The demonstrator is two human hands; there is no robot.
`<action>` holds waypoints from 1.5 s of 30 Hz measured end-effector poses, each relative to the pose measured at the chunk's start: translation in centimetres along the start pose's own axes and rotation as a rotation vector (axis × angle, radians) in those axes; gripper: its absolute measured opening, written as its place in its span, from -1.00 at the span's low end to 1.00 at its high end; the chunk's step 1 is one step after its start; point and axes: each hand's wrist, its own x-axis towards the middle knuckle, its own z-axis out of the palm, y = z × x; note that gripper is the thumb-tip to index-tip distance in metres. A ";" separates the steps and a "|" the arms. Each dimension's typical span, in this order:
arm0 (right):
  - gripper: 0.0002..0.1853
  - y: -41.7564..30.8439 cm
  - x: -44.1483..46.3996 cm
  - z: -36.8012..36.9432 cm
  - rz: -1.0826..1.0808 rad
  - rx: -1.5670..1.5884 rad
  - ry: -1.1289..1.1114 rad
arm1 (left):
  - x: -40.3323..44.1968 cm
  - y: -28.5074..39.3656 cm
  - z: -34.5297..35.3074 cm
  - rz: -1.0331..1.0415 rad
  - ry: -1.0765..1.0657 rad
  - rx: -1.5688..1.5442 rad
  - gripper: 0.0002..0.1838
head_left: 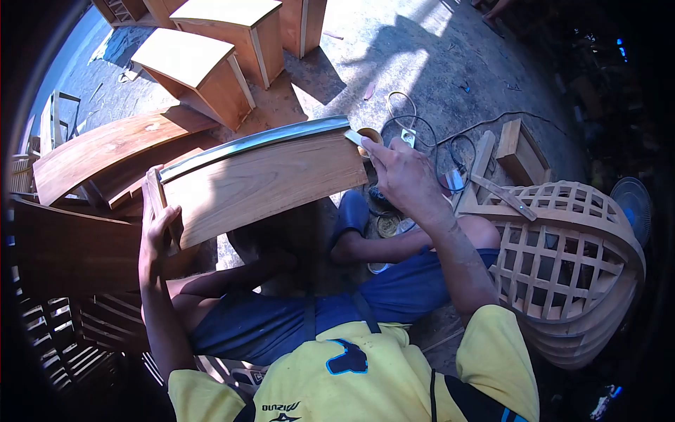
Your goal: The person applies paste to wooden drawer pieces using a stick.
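Observation:
A wooden drawer with a curved upper edge is held tilted above my lap. My left hand is closed around its left end board, thumb on the near side. At the drawer's upper right corner, my right hand pinches a small flat pale piece, like a scraper blade, index finger stretched along it. The piece's tip meets or nearly meets the corner; I cannot tell which. Just behind it sits a round yellowish container, partly hidden by my fingers.
Wooden cabinets stand on the concrete floor ahead. Curved wooden panels lie at the left. A latticed wooden frame is at the right, near a fan. A dark cable loops across the floor beside a small wooden box.

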 end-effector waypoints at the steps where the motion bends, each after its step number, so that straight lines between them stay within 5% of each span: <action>1: -0.63 -0.1 -0.1 0.6 -0.003 -0.005 0.012 | -0.1 0.0 0.0 -0.009 -0.001 -0.001 0.04; 20: -0.55 -0.3 -0.1 -1.8 0.019 0.013 -0.141 | -0.3 -0.2 -0.3 -0.036 -0.002 -0.018 0.01; 25: -0.54 0.4 -1.2 2.1 -0.022 -0.003 0.055 | -1.0 -0.6 -0.6 -0.077 -0.002 -0.027 0.01; 32: -0.55 0.0 -0.8 -0.2 0.077 0.079 -0.009 | -1.0 -0.6 -0.7 -0.065 -0.003 -0.031 0.00; 41: -0.69 1.2 -2.6 -2.2 -0.092 0.105 -0.052 | 0.0 -0.5 -0.3 -0.016 -0.001 -0.008 -0.01; 45: -0.64 1.7 -4.5 1.0 0.074 0.268 0.154 | -0.1 -0.4 -0.3 -0.009 0.007 -0.003 -0.02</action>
